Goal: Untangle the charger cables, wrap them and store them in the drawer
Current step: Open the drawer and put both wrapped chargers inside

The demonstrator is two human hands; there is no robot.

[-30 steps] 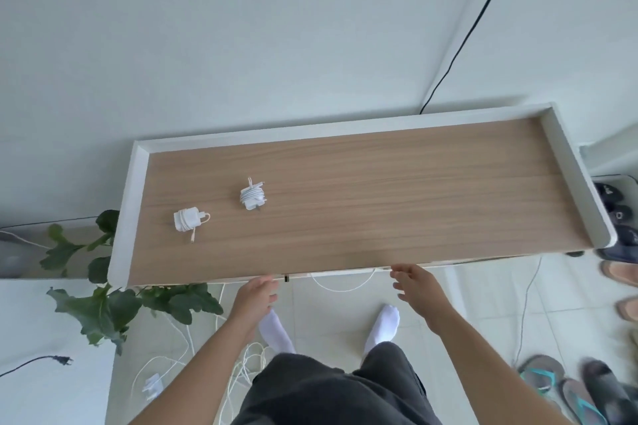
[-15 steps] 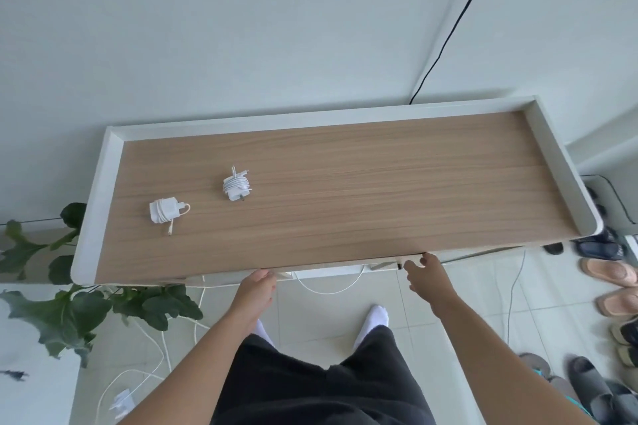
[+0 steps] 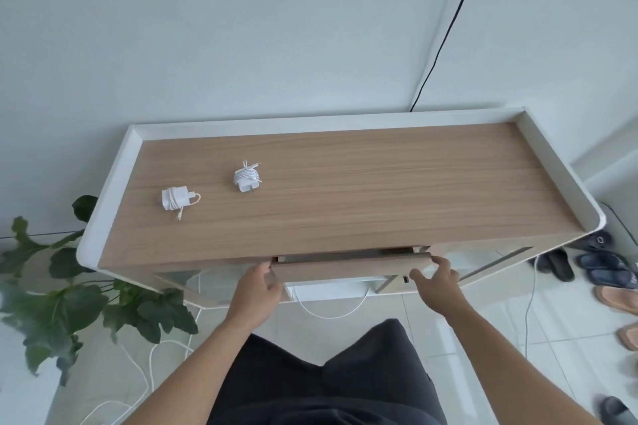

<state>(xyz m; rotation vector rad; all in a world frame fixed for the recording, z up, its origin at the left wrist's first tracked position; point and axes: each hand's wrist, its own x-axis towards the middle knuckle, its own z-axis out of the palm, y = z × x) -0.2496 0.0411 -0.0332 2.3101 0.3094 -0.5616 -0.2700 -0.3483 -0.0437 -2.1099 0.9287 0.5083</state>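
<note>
Left hand (image 3: 257, 290) and right hand (image 3: 436, 281) grip the drawer (image 3: 348, 267) front's ends (drawer barely out). Both wrapped chargers (image 3: 176, 199) lie up-left on counter (image 3: 379, 190), nearer left hand.

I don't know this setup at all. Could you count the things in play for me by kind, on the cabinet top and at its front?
Wrapped white chargers on the cabinet top: 2
Drawer, slightly open: 1
Hands gripping the drawer's ends, left hand and right hand: 2
Total: 5

light: bright, soft, even | shadows: faint | edges: wide-angle bending, slight blur
</note>
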